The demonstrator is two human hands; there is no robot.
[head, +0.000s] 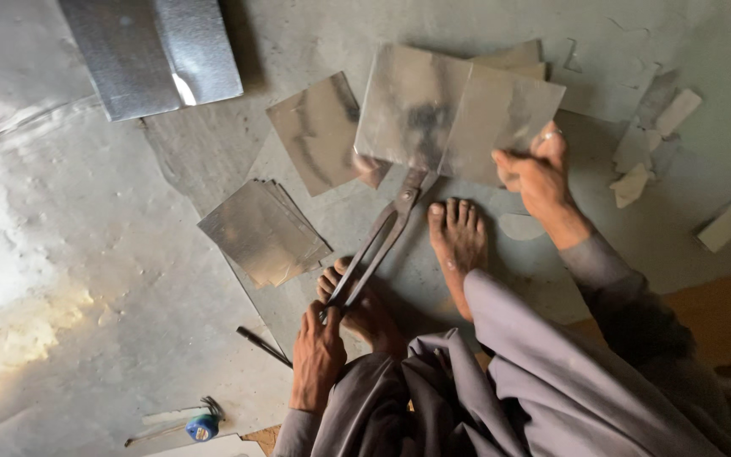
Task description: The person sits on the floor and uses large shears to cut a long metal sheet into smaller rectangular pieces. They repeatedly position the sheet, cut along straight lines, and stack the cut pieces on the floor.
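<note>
While the left hand point(318, 351) has its grip closed around the handles of the metal shears point(380, 239) | right hand point(536, 173) pinches the edge of a shiny metal sheet point(458, 114), held above the floor point(112, 279) | shear blades meet the sheet's lower edge | stack of cut sheets point(264, 230) lies left of the bare feet point(458, 241).

Open floor point(69, 279) wide at left, bare of parts. Stack of cut sheets point(264, 233) just left of shears point(378, 245); loose square sheet point(319, 131) beyond it. Two bare feet close beside shears. Scrap offcuts point(653, 144) scattered at right. Bent metal sheet point(150, 51) far left. Thin rod point(264, 345) near left hand point(316, 355).
</note>
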